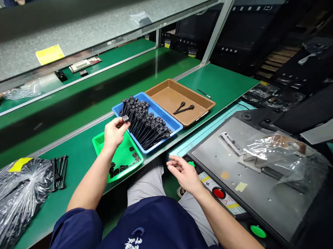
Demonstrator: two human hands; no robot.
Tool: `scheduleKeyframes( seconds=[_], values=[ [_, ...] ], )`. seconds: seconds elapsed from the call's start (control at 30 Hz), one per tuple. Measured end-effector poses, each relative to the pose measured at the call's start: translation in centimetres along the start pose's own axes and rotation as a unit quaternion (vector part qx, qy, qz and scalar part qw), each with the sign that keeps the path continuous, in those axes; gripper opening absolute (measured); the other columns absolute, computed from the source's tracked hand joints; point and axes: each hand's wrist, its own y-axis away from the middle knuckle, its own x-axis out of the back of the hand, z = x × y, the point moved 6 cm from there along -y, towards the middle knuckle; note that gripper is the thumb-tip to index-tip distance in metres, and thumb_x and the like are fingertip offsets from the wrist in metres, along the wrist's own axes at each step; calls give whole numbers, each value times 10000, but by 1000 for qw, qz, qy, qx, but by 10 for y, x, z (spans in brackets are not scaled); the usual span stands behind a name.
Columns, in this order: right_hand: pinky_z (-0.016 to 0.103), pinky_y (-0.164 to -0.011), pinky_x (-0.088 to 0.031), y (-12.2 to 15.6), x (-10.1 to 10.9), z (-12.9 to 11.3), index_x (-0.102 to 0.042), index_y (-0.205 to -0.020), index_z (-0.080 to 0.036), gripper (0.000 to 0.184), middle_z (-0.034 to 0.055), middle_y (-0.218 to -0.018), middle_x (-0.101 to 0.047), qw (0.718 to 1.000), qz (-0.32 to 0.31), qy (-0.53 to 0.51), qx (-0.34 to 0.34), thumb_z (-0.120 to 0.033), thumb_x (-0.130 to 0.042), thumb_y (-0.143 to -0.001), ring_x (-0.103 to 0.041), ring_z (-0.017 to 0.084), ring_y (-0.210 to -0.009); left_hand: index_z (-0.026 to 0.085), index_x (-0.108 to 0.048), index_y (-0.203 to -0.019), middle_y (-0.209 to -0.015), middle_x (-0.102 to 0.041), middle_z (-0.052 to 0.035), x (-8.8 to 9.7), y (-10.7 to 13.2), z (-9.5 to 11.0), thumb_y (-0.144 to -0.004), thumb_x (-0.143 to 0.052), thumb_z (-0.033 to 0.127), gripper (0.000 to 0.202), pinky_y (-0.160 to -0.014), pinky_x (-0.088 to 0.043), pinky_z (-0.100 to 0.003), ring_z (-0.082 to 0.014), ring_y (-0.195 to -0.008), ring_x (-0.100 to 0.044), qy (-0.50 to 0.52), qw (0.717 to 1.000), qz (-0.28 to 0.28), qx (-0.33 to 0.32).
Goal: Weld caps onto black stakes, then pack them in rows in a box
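My left hand [113,133] is raised over the green tray [99,141] and pinches a small black square part [125,118] at the near-left corner of the blue tray [171,123]. The blue tray is piled with several long black rod-like parts [143,121]. The green tray holds several small black square parts [122,165]. My right hand [185,174] hovers below the bench edge, above my lap, fingers loosely curled with nothing seen in them, next to a small green button [191,164] on the grey machine [247,179].
A brown tray [162,95] with two black rod parts [183,108] sits right of the blue tray. A clear bag of black parts [4,200] and loose rods [60,170] lie at left. The machine carries a red button [218,193], a green button [258,231] and a plastic wrap [278,153].
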Motion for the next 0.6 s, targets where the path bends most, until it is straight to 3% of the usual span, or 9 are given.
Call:
scheduleKeyframes(
  seconds=[0.1, 0.2, 0.37, 0.6],
  values=[
    [347, -754, -581, 4, 4, 4, -639, -1210, -152, 429, 108, -983, -742, 1000, 5, 4, -8, -434, -612, -889, -703, 209, -823, 138, -720, -855, -808, -724, -41, -4, -43, -20, -693, -731, 345, 263, -760, -515, -327, -178, -735, -640, -14, 1000, -9, 11],
    [350, -769, -579, 7, 8, 10, -638, -1200, -155, 431, 104, -962, -742, 1000, 15, 0, -15, -459, -602, -896, -702, 213, -833, 142, -710, -822, -793, -723, -45, -18, -64, -33, -703, -709, 326, 219, -765, -501, -328, -182, -729, -632, -71, 997, -30, 18],
    [355, -762, -582, 15, 12, 25, -647, -1177, -160, 452, 106, -932, -741, 999, 30, -6, -37, -507, -612, -889, -704, 220, -815, 158, -725, -828, -815, -736, -48, -40, -58, -50, -723, -699, 303, 181, -772, -493, -328, -203, -765, -645, -160, 984, -82, 23],
    [378, -810, -582, 19, 10, 44, -646, -1186, -152, 488, 120, -952, -739, 997, 30, -20, -72, -531, -626, -880, -708, 235, -867, 170, -746, -887, -885, -750, -50, -43, -46, -57, -752, -690, 297, 194, -802, -496, -323, -209, -811, -662, -192, 977, -95, 7]
  ],
)
